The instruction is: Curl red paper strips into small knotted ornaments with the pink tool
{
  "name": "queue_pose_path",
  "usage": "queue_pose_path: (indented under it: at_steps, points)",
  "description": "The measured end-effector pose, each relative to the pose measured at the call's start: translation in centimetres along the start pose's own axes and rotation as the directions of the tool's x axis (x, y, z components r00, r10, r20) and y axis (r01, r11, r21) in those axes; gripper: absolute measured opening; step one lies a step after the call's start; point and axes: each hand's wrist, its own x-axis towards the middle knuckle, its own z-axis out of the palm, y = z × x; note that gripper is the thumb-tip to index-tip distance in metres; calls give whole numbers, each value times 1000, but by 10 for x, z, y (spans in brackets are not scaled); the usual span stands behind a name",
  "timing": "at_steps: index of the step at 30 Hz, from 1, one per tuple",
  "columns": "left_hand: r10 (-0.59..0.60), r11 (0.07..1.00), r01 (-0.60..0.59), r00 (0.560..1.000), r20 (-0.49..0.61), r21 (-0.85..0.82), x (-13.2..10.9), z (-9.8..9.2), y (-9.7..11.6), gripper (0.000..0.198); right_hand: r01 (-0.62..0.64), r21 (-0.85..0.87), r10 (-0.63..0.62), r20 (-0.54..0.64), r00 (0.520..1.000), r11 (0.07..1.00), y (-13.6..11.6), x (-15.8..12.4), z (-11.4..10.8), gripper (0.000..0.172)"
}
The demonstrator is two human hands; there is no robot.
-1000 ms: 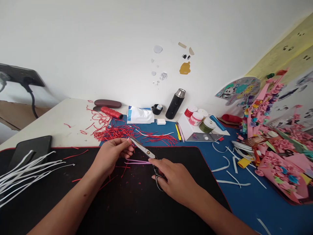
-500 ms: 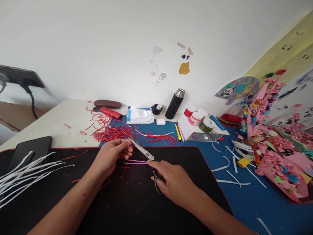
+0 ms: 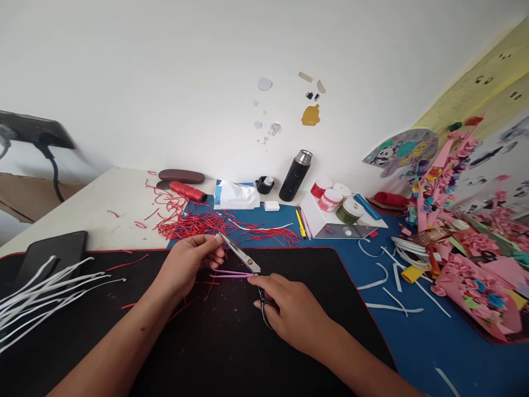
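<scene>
My left hand (image 3: 194, 259) is closed in a pinch, with a small white looped piece (image 3: 219, 235) showing at the thumb and fingertip. Its exact kind is too small to make out. My right hand (image 3: 295, 309) grips a pair of scissors (image 3: 247, 259) with silver blades and dark handles. The blades look closed or nearly so, their tips right beside my left fingertips. A purple pair of tweezers (image 3: 231, 273) also sticks out from my right fingers, pointing left below the blades. Red cord scraps (image 3: 210, 286) lie on the black mat (image 3: 223, 342) under my hands.
Behind the mat lie a heap of red cords (image 3: 194, 226) and a red thread spool (image 3: 188, 191). White strips (image 3: 53, 292) fan out at left over a dark phone-like slab (image 3: 53, 251). A black flask (image 3: 295, 176), ribbon rolls (image 3: 330, 199) and pink paper flowers (image 3: 475, 286) stand further right.
My right hand has shifted slightly right and down with the scissors and tweezers. The left hand keeps its place; the red bit seen below its fingertips no longer shows clearly.
</scene>
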Motion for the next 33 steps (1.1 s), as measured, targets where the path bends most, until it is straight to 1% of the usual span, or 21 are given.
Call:
queue_pose_path:
  at_steps: [7, 11, 16, 27, 33]
  points:
    - [22, 999, -22, 1000, 4, 49, -1, 3, 0, 44, -63, 23, 62, 39, 997, 998, -4, 0, -9, 52]
    - [15, 998, -15, 1000, 3, 55, -2, 5, 1, 45, -72, 111, 69, 33, 997, 991, -5, 1, -10, 50]
    - [-13, 1000, 13, 1000, 12, 18, -2, 6, 3, 49, -69, 199, 67, 17, 998, 978, -4, 3, -9, 49]
    - [-42, 999, 42, 999, 18, -23, -2, 4, 1, 48, -47, 203, 51, -12, 999, 978, -1, 5, -5, 45]
    - [-50, 998, 51, 998, 22, -28, -3, 5, 2, 49, -64, 237, 73, -31, 997, 969, -2, 5, 1, 42]
